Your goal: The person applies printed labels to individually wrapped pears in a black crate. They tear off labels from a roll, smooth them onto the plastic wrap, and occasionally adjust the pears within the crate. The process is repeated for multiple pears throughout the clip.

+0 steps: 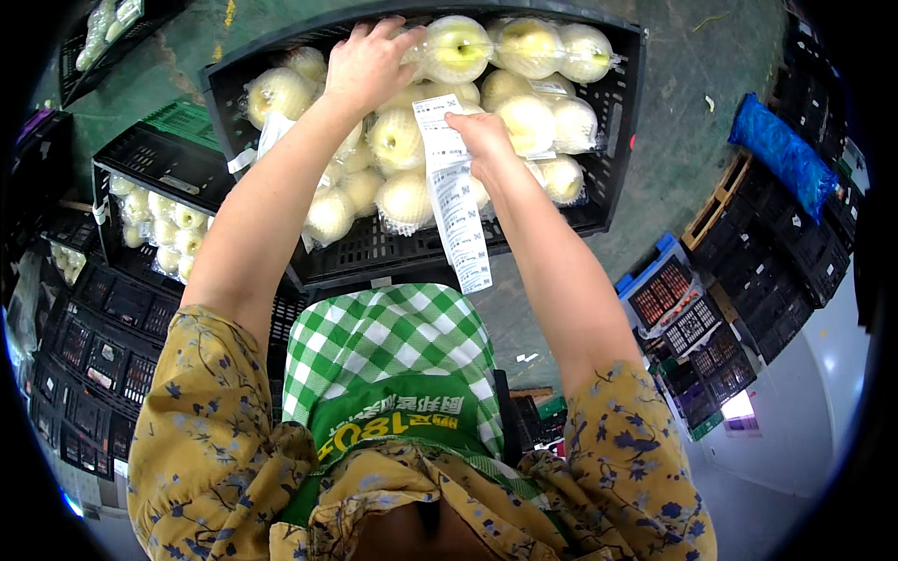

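A large black plastic crate (625,122) stands in front of me. Inside lie several pale yellow pears (457,49), each in a white foam net and clear plastic wrap. My left hand (372,65) reaches to the back left of the crate, fingers spread over the fruit there; what lies under the palm is hidden. Pinched between the thumb and fingers of my right hand (483,140) is a long strip of white printed labels (458,210). It hangs over the pears and past the crate's near edge. Another white paper piece (273,134) shows beside my left forearm.
On the left, a smaller black crate (154,168) holds more wrapped pears (164,220). Black crates (108,327) are stacked at the lower left. Along the right stand more black crates (781,252), a wooden pallet (718,201) and a blue plastic bundle (784,154).
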`<state>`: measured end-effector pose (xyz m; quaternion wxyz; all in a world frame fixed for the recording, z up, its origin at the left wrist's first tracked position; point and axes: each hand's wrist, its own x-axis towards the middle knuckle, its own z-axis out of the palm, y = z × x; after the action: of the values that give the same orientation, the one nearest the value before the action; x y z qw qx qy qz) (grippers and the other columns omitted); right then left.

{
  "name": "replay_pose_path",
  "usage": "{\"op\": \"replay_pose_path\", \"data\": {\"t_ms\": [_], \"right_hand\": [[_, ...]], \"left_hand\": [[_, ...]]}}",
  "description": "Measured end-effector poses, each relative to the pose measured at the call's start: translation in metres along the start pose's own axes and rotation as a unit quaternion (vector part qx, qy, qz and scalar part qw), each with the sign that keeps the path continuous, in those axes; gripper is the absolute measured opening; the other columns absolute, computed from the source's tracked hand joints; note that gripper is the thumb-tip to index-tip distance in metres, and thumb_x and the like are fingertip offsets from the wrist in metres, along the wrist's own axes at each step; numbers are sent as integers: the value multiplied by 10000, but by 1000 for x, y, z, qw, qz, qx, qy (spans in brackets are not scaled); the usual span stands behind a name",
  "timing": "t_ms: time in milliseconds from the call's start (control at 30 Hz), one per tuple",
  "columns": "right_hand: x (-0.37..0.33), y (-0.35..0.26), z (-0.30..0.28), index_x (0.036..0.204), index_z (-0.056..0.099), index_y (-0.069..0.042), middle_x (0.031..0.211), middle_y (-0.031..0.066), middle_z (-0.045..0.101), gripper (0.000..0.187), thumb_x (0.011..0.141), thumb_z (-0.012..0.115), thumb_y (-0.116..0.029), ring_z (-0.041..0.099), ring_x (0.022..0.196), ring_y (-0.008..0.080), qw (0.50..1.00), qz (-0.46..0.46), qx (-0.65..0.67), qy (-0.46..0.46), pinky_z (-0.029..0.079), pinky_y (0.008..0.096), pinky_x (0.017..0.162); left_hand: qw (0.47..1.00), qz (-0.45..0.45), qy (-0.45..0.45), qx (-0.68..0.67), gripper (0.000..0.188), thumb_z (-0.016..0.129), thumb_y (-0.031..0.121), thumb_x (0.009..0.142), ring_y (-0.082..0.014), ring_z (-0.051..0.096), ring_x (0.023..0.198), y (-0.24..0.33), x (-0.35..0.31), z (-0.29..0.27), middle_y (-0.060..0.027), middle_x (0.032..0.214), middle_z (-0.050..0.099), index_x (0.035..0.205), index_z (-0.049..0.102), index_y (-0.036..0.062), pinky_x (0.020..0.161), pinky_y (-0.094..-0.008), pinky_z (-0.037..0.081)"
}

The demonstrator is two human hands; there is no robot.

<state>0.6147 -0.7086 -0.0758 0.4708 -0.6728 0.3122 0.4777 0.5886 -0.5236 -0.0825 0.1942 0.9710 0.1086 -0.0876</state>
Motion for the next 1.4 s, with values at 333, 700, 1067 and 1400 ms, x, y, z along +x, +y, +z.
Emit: {"op": "replay_pose_path", "data": {"t_ms": [333, 700, 1067, 1400], "right_hand": [[78, 7, 21, 912, 539, 147, 814, 181, 604, 179, 787, 576, 25, 611, 650, 266, 995, -32, 72, 56, 484, 393, 531], [117, 24, 11, 1104, 537, 22, 1009, 132, 597, 462, 656, 591, 121, 598, 836, 203, 994, 39, 11, 97, 478, 339, 665], [116, 35, 5, 904, 549, 143, 826, 205, 597, 190, 724, 579, 90, 619, 667, 292, 987, -14, -11, 158, 498, 421, 525], [77, 10, 22, 872, 579, 150, 864, 204, 609, 213, 684, 600, 52, 632, 689, 263, 969, -14, -139, 201, 495, 382, 538]], "left_hand": [[1000, -14, 7, -11, 471, 614, 315, 754, -268, 519, 1055, 4, -3, 0, -10, 1244, 489, 1212, 509, 285, 852, -382, 470], [998, -45, -20, -27, 569, 635, 228, 705, -314, 367, 1208, 23, -14, 3, -33, 1316, 400, 1247, 466, 265, 941, -478, 379], [926, -98, 92, -354, 345, 533, 35, 727, -307, 555, 979, 49, -69, 1, -135, 1064, 581, 1065, 595, 65, 827, -356, 454], [908, -168, -41, -382, 415, 365, 173, 802, -216, 621, 692, 34, -71, 53, -153, 912, 645, 1149, 580, 96, 714, -323, 478]]}}
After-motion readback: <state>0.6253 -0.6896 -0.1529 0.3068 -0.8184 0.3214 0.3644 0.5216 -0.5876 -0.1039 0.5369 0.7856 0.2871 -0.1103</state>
